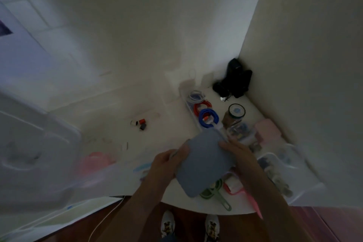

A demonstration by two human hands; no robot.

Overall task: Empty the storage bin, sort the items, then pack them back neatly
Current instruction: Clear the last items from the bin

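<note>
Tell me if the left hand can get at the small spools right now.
Probably not yet: the left hand helps hold the grey pouch. The table between it and the spools looks bare.

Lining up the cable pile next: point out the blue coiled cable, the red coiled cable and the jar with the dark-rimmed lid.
blue coiled cable (214, 116), head view, right arc of coil.
red coiled cable (196, 107), head view, left arc.
jar (237, 111), head view, lid centre.

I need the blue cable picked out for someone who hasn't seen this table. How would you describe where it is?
Start at the black object in the far right corner of the white table. Just left of it a narrow clear tray holds three coiled cables in a row. The blue cable is the coil nearest the person, next to the red cable, and has a white and orange plug.
</note>
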